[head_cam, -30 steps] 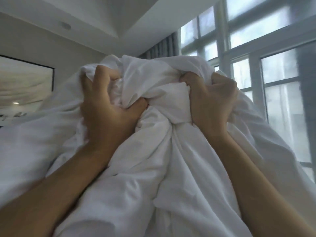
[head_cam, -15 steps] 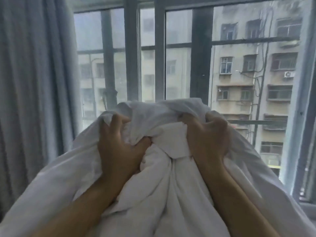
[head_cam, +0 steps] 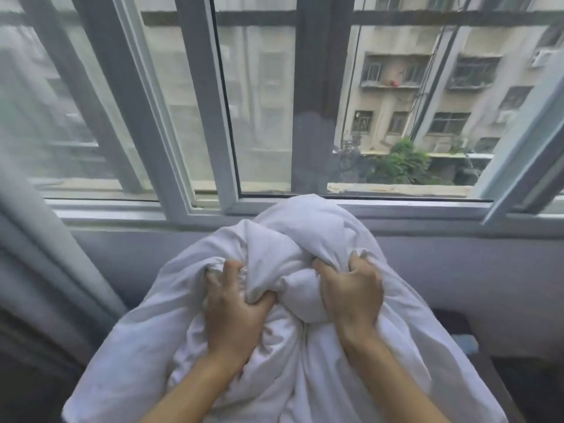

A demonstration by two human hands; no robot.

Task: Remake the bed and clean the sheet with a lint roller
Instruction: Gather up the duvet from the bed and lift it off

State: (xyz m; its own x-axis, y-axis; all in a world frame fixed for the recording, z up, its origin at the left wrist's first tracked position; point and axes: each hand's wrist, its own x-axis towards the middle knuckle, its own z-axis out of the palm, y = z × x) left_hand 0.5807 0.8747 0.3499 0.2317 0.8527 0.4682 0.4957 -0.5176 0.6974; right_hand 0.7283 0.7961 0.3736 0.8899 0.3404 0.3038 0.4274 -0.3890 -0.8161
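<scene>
Bedding [head_cam: 305,346], one white bundle of it, now sits lower in the view than half a second ago: then its top rose against the window panes, and now it reaches only just above the window sill [head_cam: 122,213], with the wall below the sill behind most of it. The view has tipped downward, so the building [head_cam: 427,96] across the way shows more of its lower floors and a patch of green shrubs [head_cam: 399,163], and the grey curtain [head_cam: 45,239] that filled the left side has shrunk to a slanted strip at the left edge. A second ago the same bundle was held up toward a ceiling.

Both hands keep the hold they had. The left hand [head_cam: 235,309] clamps a fold of the cloth, thumb pressed in from the right and fingers dug into the creases at the top. The right hand [head_cam: 351,297] is fisted around a rounded knot of fabric, knuckles up, fingers buried in the cloth. Both forearms reach up from the bottom edge, bare, converging slightly toward the bundle.

Counted: two hands, one bundle of bedding held between them in front of the person, one curtain, and several window panes divided by pale frames [head_cam: 210,102]. A small pale blue thing [head_cam: 467,343] lies low at the right, too blurred to name.
</scene>
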